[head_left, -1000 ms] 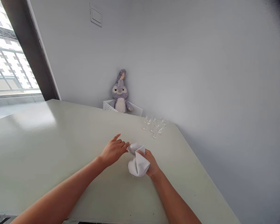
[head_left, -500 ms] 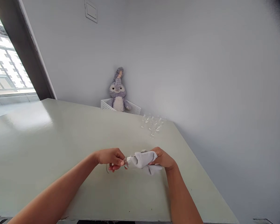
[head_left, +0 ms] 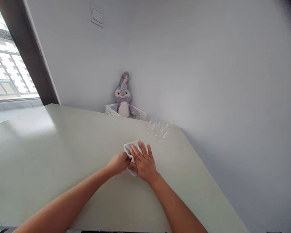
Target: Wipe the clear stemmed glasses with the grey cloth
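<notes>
left hand (head_left: 118,162): fingers curled closed at the cloth; grip contents hidden.
right hand (head_left: 144,164): fingers spread, palm against cloth.
white cloth (head_left: 133,147): between and under both hands.
clear stemmed glasses (head_left: 160,129): upright, beyond right hand.

The left arm (head_left: 75,195) is extended from the near left, the right arm (head_left: 177,204) from the near right. The left hand (head_left: 118,162) is curled, back up, its fingertips hidden. Close beside it, the right hand (head_left: 145,165) is held palm down, its fingers (head_left: 136,152) spread and pointed toward the far side; both wrists are left bare.
</notes>
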Demonstrator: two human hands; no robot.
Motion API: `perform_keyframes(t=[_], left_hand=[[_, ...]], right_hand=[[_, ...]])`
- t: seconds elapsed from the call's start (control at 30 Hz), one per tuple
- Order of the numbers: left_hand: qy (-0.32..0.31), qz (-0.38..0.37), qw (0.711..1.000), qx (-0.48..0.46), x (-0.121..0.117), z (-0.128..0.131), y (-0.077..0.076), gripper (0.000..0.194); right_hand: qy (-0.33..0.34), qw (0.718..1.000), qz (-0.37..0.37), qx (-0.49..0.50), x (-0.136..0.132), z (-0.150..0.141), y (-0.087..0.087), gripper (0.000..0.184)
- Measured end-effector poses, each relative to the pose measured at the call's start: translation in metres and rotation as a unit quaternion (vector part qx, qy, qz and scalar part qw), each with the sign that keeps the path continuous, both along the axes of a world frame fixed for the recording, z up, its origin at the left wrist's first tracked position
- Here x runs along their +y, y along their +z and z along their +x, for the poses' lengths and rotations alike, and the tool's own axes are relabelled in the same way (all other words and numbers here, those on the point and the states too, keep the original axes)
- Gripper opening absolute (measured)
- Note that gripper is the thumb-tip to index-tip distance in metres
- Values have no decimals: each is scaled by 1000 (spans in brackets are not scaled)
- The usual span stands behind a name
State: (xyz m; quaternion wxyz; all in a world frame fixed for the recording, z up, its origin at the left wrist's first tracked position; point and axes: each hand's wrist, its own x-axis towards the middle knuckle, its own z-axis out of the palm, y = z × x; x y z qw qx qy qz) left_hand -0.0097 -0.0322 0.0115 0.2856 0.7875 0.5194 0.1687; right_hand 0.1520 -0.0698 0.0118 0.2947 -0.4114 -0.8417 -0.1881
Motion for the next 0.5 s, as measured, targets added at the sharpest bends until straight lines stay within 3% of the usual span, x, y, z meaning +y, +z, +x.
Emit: perform_keyframes(t=[0.13,0.2,0.23,0.3,0.37,0.43,0.5], left_hand=[[-96,210,967,110,-18,9,-2,23],[-137,277,941,136,-21,8,-3,26],[-149,296,933,141,-22,8,-3,26],[-155,304,931,129,-23,9,-5,28],[-136,286,944,91,-24,11,-8,30],[-103,251,962,38,-26,14,-11,31],[-65,203,977,-19,-27,17,-15,31]], right_hand=[[-33,995,-25,91,3,0,-2,25],[-78,970,-106,203,7,11,-3,31],[-97,945,-163,266,9,18,-5,37],[-105,875,-273,385,15,33,-11,45],[-79,819,-325,466,21,42,-20,47],[-56,804,-317,500,27,41,-29,39],[-46,814,-289,503,30,31,-35,28]])
